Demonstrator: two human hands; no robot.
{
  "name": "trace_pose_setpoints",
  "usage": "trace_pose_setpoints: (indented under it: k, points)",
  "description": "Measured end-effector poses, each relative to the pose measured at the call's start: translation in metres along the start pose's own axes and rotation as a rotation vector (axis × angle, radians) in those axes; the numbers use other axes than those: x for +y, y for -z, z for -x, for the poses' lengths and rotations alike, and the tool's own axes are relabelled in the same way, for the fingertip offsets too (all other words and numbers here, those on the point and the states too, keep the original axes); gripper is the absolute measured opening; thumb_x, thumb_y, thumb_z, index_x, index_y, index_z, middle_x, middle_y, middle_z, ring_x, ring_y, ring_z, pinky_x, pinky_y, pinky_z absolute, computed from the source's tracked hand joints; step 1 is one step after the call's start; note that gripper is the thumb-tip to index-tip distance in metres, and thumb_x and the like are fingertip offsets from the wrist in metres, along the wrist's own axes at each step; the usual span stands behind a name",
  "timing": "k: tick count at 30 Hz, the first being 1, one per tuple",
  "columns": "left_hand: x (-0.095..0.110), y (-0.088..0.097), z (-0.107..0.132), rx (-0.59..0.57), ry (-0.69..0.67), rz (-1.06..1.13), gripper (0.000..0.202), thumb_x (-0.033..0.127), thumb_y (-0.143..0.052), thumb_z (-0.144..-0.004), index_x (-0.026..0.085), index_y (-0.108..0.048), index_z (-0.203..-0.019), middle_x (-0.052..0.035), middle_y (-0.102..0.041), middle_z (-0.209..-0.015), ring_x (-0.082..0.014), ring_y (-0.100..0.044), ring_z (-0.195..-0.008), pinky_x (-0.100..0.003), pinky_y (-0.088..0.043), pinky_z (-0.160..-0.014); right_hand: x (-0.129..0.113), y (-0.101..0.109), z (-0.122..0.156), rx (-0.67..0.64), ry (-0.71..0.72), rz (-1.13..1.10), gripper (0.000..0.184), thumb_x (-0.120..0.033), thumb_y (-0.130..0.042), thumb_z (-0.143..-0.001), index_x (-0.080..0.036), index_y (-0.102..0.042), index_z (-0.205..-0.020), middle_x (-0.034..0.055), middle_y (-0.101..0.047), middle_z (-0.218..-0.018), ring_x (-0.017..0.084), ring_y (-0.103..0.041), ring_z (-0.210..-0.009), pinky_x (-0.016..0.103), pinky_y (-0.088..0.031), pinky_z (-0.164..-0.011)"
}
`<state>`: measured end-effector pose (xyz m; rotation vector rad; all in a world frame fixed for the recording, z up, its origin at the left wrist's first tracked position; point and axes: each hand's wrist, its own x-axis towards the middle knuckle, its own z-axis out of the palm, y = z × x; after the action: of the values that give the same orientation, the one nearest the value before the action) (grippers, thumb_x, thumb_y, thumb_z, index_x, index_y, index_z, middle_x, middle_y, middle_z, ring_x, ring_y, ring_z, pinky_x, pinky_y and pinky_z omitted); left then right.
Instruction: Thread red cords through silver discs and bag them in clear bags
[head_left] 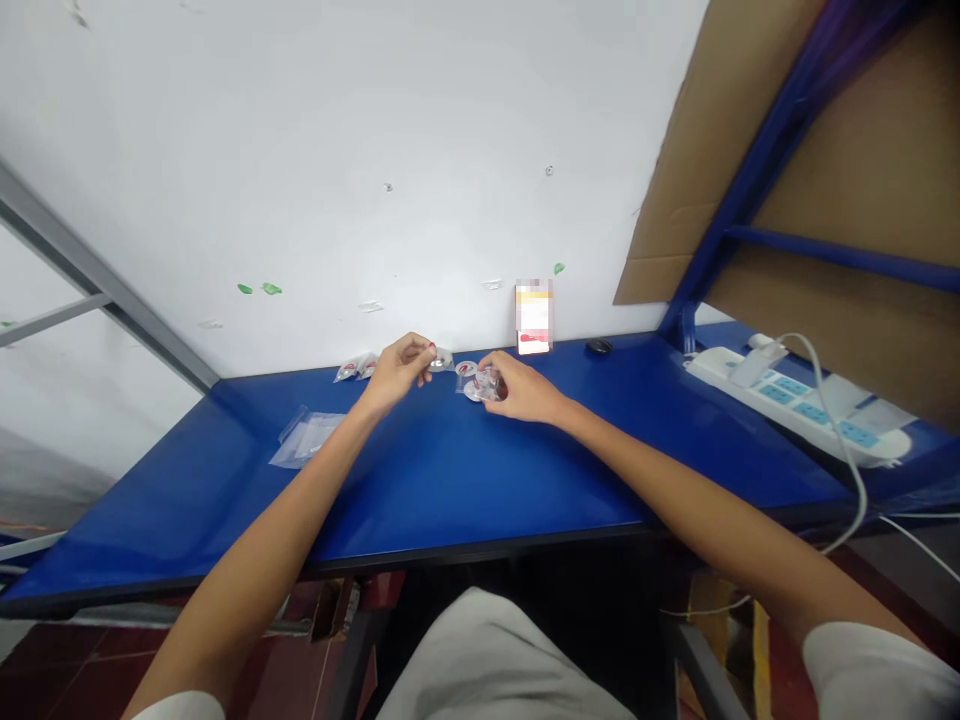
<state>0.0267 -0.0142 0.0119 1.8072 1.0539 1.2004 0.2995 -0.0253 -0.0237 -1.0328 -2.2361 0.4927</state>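
My left hand (397, 370) is raised a little above the blue table (450, 480), pinching a small round clear packet with a red mark (440, 359) between fingertips. My right hand (517, 388) rests on the table just to the right, fingers curled over a small pile of similar round packets (474, 380). The two hands are a short gap apart near the table's far edge, by the white wall.
Two more small packets (357, 368) lie left of my left hand. Clear plastic bags (306, 438) lie at the table's left. A blurred card (534, 318) leans on the wall, a small black object (598, 346) beside it. A white power strip (802, 405) with cables sits right, under cardboard-backed blue shelving (757, 170).
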Motion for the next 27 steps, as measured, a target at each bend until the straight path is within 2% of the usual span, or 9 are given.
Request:
trace_pose_setpoints:
  k: [3, 6, 11, 14, 18, 21, 24, 27]
  points:
    - [0.017, -0.005, 0.007, -0.184, 0.037, 0.063, 0.04, 0.05, -0.08, -0.09, 0.02, -0.064, -0.112, -0.0005, -0.066, -0.075, -0.0129, -0.063, -0.058, -0.021, -0.041, -0.047, 0.002, 0.0, 0.001, 0.036, 0.031, 0.064, 0.053, -0.029, -0.076, -0.079, -0.025, -0.055, -0.127, 0.0061, -0.063, -0.121, 0.022, -0.064, -0.091, 0.031, -0.046, -0.072]
    - [0.027, -0.013, 0.013, -0.199, 0.033, -0.003, 0.037, 0.045, -0.08, -0.089, 0.019, -0.067, -0.111, -0.0013, -0.069, -0.076, -0.0118, -0.061, -0.054, -0.021, -0.039, -0.045, 0.003, -0.001, 0.0, 0.058, 0.047, 0.075, 0.055, -0.028, -0.076, -0.078, -0.026, -0.054, -0.129, 0.0071, -0.062, -0.126, 0.024, -0.066, -0.099, 0.031, -0.047, -0.073]
    - [0.025, -0.025, 0.017, -0.242, 0.076, -0.107, 0.023, 0.037, -0.077, -0.09, 0.016, -0.072, -0.097, -0.0022, -0.071, -0.075, -0.009, -0.058, -0.049, -0.021, -0.043, -0.047, 0.001, -0.005, 0.001, 0.039, 0.061, 0.097, 0.054, -0.026, -0.077, -0.079, -0.026, -0.054, -0.128, 0.0067, -0.062, -0.128, 0.025, -0.067, -0.101, 0.033, -0.048, -0.076]
    - [0.023, -0.032, 0.019, -0.23, 0.145, -0.069, 0.023, 0.035, -0.077, -0.088, 0.016, -0.072, -0.097, -0.0008, -0.069, -0.069, -0.0084, -0.054, -0.045, -0.021, -0.039, -0.043, -0.002, -0.007, 0.002, 0.013, 0.062, 0.111, 0.056, -0.026, -0.077, -0.079, -0.026, -0.054, -0.13, 0.0068, -0.061, -0.129, 0.025, -0.067, -0.099, 0.032, -0.048, -0.074]
    - [0.021, -0.039, 0.022, -0.198, 0.257, 0.022, 0.03, 0.038, -0.079, -0.086, 0.017, -0.07, -0.105, 0.0048, -0.058, -0.051, -0.0087, -0.047, -0.038, -0.019, -0.029, -0.038, -0.005, -0.007, 0.003, 0.006, 0.075, 0.101, 0.055, -0.029, -0.077, -0.082, -0.026, -0.053, -0.132, 0.008, -0.061, -0.133, 0.025, -0.068, -0.099, 0.033, -0.049, -0.074]
    - [0.017, -0.046, 0.025, -0.226, 0.282, 0.07, 0.034, 0.041, -0.08, -0.087, 0.019, -0.063, -0.107, 0.0062, -0.058, -0.049, -0.0085, -0.045, -0.035, -0.019, -0.025, -0.037, -0.004, -0.007, 0.003, 0.006, 0.083, 0.118, 0.057, -0.029, -0.077, -0.082, -0.025, -0.052, -0.133, 0.0086, -0.06, -0.133, 0.026, -0.068, -0.103, 0.034, -0.05, -0.078]
    - [0.012, -0.054, 0.028, -0.208, 0.244, -0.006, 0.034, 0.042, -0.08, -0.087, 0.022, -0.056, -0.101, 0.004, -0.068, -0.059, -0.01, -0.053, -0.036, -0.019, -0.032, -0.04, -0.004, -0.009, 0.004, -0.01, 0.084, 0.143, 0.058, -0.028, -0.077, -0.082, -0.025, -0.052, -0.135, 0.0085, -0.06, -0.132, 0.026, -0.068, -0.101, 0.034, -0.05, -0.079]
    - [0.006, -0.062, 0.029, -0.073, 0.167, -0.2, 0.034, 0.041, -0.082, -0.085, 0.021, -0.055, -0.092, 0.0029, -0.07, -0.062, -0.0118, -0.059, -0.039, -0.021, -0.04, -0.046, -0.005, -0.01, 0.004, -0.029, 0.08, 0.166, 0.057, -0.03, -0.076, -0.083, -0.024, -0.052, -0.135, 0.0083, -0.059, -0.131, 0.025, -0.068, -0.098, 0.034, -0.05, -0.077]
